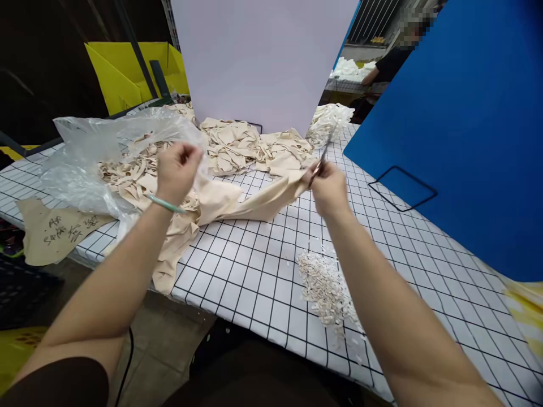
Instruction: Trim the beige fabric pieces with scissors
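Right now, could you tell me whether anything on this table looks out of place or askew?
The long beige fabric strip held between the left hand and right hand droops over the edge of the grid-patterned white table. A brown paper note with handwriting also overhangs that edge. Small pale trimmings lie scattered near the front.

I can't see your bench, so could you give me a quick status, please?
Left hand gripping beige fabric strip. Right hand holding snips at its end. Trimmings pile nearby.

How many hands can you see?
2. The left hand grips the beige fabric piece by the plastic bag; the right hand holds small scissors. The distant person's hands are hidden.
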The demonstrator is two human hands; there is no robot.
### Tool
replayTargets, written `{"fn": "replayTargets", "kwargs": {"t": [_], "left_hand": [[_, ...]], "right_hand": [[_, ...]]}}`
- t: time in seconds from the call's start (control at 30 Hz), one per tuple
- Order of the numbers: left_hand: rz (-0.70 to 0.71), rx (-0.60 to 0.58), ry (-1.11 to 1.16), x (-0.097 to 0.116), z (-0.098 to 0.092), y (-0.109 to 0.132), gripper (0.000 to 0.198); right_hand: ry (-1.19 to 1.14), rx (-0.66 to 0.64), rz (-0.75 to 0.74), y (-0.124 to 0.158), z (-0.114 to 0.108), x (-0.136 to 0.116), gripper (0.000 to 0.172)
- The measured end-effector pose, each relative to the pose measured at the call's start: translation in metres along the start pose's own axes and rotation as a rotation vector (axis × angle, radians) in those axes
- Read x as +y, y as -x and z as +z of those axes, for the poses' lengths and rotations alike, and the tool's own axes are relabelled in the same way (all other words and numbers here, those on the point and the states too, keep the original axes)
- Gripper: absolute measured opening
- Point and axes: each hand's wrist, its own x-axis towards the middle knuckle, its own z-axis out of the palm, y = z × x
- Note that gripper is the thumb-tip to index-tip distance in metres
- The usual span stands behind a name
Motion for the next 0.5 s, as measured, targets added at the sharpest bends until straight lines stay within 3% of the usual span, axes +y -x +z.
{"fn": "replayTargets", "kwargs": {"t": [0.1, 0.17, 0.2, 0.27, 0.33, 0.4, 0.5], "left_hand": [[0.216, 0.18, -0.046, 0.028, -0.025, -0.043, 0.019], [0.306, 0.239, -0.121, 0.042, -0.04, -0.053, 0.015], [0.301, 0.2, -0.181, 0.043, -0.045, -0.051, 0.016], [0.201, -0.009, -0.354, 0.035, -0.049, -0.034, 0.027], [0.052, -0.235, -0.529, 0.018, -0.04, -0.007, 0.031], [0.001, -0.314, -0.574, 0.005, -0.017, 0.019, 0.024], [0.105, -0.395, -0.368, 0.012, 0.025, 0.044, 0.059]], "right_hand": [[-0.161, 0.076, -0.252, -0.054, -0.018, -0.036, 0.024], [-0.176, 0.034, -0.322, -0.064, -0.021, -0.048, 0.023], [-0.166, -0.001, -0.319, -0.061, -0.02, -0.049, 0.02], [-0.15, -0.075, -0.264, -0.041, -0.012, -0.046, 0.015], [-0.157, -0.132, -0.207, -0.014, -0.002, -0.044, 0.013], [-0.169, -0.181, -0.205, 0.01, 0.006, -0.056, 0.015], [-0.201, -0.292, -0.254, 0.027, 0.007, -0.108, 0.014]]}}
